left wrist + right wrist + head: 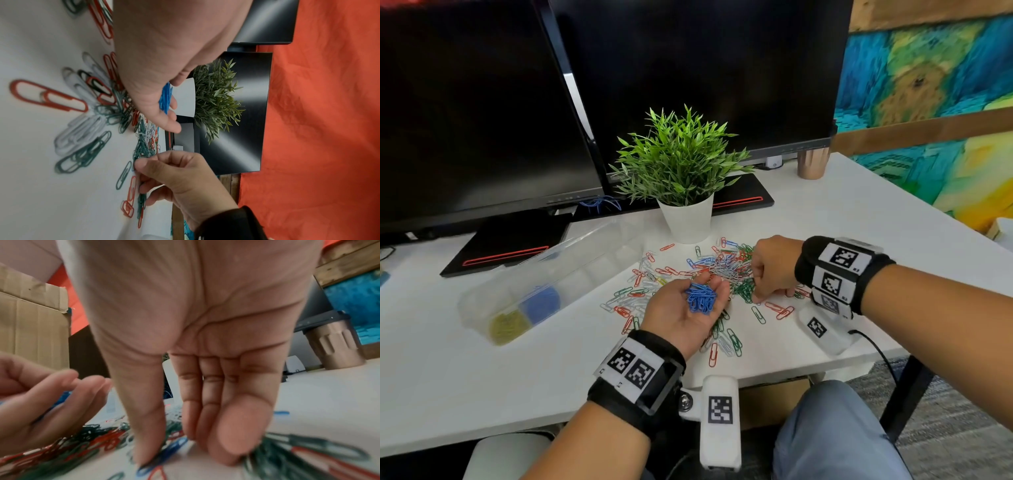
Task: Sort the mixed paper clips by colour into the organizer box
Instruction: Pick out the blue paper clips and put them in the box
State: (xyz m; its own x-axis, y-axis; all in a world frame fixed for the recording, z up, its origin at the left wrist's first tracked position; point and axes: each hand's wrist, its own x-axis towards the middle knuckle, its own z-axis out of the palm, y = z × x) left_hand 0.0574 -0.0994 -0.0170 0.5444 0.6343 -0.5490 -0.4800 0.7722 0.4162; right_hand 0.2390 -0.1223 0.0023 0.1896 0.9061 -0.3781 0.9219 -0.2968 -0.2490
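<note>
My left hand (686,310) lies palm up, fingers loosely cupped; my right hand (774,270) points fingertips down at the tabletop (825,219).

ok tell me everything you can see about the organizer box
The organizer box is a long, clear plastic case lying at an angle on the white desk, left of the mixed clip pile. Dividers split it into compartments. The nearest holds yellow clips, the next blue clips; the farther ones look empty. Neither hand touches it.

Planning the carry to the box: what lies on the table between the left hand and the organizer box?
Head view: scattered loose clips beside the left hand, then bare white table up to the organizer box.
</note>
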